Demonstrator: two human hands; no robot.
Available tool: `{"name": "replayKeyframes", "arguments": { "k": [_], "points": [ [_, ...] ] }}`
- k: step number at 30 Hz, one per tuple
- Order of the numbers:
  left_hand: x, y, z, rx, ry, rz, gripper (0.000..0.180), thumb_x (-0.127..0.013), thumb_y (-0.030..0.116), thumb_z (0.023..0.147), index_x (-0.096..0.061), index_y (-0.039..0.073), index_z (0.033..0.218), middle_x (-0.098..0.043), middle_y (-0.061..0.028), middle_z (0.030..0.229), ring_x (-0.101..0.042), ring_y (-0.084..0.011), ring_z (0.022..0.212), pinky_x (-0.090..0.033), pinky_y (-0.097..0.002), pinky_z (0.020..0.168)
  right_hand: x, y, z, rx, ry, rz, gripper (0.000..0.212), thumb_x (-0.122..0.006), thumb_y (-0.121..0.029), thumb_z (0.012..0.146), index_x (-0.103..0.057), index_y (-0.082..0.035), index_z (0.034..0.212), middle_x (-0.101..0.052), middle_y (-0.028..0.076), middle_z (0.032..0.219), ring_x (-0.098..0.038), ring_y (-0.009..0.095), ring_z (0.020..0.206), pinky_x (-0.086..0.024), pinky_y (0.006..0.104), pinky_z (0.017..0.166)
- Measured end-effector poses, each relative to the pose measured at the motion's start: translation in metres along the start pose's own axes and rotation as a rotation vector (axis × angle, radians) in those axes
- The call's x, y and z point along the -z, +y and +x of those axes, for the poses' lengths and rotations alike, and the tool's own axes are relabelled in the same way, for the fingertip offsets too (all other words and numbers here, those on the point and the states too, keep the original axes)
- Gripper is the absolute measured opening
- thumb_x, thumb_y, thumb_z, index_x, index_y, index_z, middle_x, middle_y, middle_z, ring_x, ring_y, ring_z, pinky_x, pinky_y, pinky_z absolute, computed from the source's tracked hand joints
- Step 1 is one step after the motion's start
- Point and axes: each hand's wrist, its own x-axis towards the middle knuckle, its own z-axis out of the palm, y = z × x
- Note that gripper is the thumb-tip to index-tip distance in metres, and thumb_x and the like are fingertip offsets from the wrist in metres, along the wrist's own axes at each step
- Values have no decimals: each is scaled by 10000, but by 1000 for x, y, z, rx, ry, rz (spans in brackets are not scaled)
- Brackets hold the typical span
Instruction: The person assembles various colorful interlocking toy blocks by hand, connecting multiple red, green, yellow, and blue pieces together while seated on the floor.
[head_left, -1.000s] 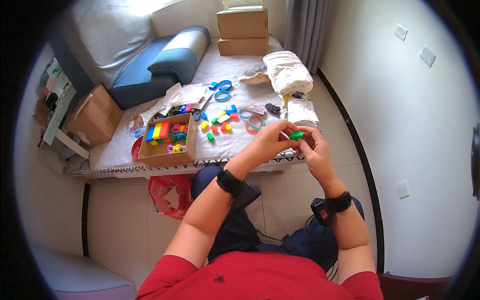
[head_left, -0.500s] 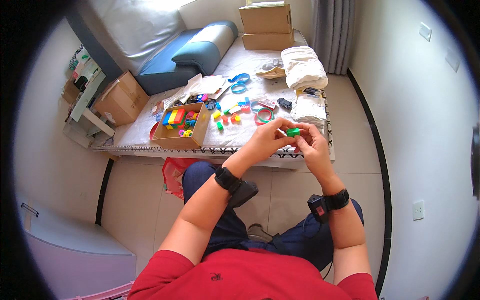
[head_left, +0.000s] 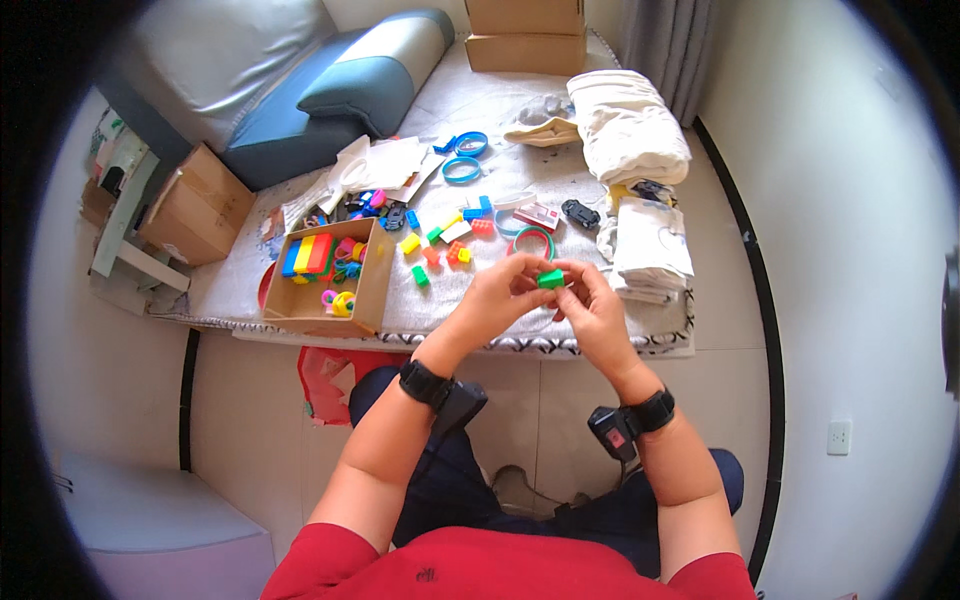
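Observation:
A small green toy building block (head_left: 551, 279) is held up between my two hands, over the front edge of the bed-like platform. The fingertips of my left hand (head_left: 503, 295) pinch its left side. On its other side, the thumb and fingers of my right hand (head_left: 594, 308) close round it. Several loose blocks in green, yellow, orange and blue lie beyond and left of my hands, among them a green block (head_left: 420, 275). Just behind my fingers are rings of tape, a red and green one (head_left: 531, 243) nearest.
An open cardboard box (head_left: 372, 285) at the left holds stacked coloured blocks (head_left: 309, 257) and coloured bands. Folded white cloths (head_left: 630, 130) are piled at the right, with a black toy car (head_left: 580, 212) near them. Behind lie blue tape rolls (head_left: 461, 170) and a blue-grey cushion (head_left: 385, 75).
Both hands, still holding the green block, have shifted left and slightly down in the picture. The view has tilted and moved closer to the platform. The loose things lie as before.

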Motion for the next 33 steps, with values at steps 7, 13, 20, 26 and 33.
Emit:
{"name": "replayKeyframes", "arguments": {
  "k": [7,13,20,26,33],
  "points": [
    [3,-63,-9,6,41,8,319,-733,25,835,-606,22,1128,-632,-60,1055,-610,-128,931,-503,-284,798,0,33,12,-61,-58,-104,300,-597,-4,886,-601,-44,1183,-578,86,1008,-601,171,892,-487,280,780],
    [10,-54,10,-27,-18,79,358,-760,-9,773,-620,32,1100,-640,-111,1036,-633,-232,932,-499,-327,812,2,28,20,-41,-21,-254,318,-607,-11,880,-596,-34,1197,-579,132,1067,-590,268,958,-477,325,843],
    [13,-15,20,150,28,-28,329,-749,36,795,-633,32,1104,-624,-96,946,-627,-231,864,-507,-328,774,10,-3,32,-334,-75,-67,316,-598,-14,911,-580,-17,1226,-555,110,1079,-602,209,975,-492,298,835],
    [27,82,15,412,-11,-181,320,-750,83,822,-633,22,1113,-628,-84,1007,-628,-174,850,-516,-301,763,1,-99,29,-524,-48,182,304,-583,5,932,-569,6,1237,-521,51,1092,-603,143,1003,-500,259,850],
    [46,228,-9,580,65,-323,331,-705,55,882,-574,24,1185,-600,-15,1055,-595,-89,946,-505,-248,819,-14,-242,28,-597,-159,219,288,-595,-47,948,-571,1,1230,-556,27,1104,-591,103,955,-509,246,796]
  ]
}}
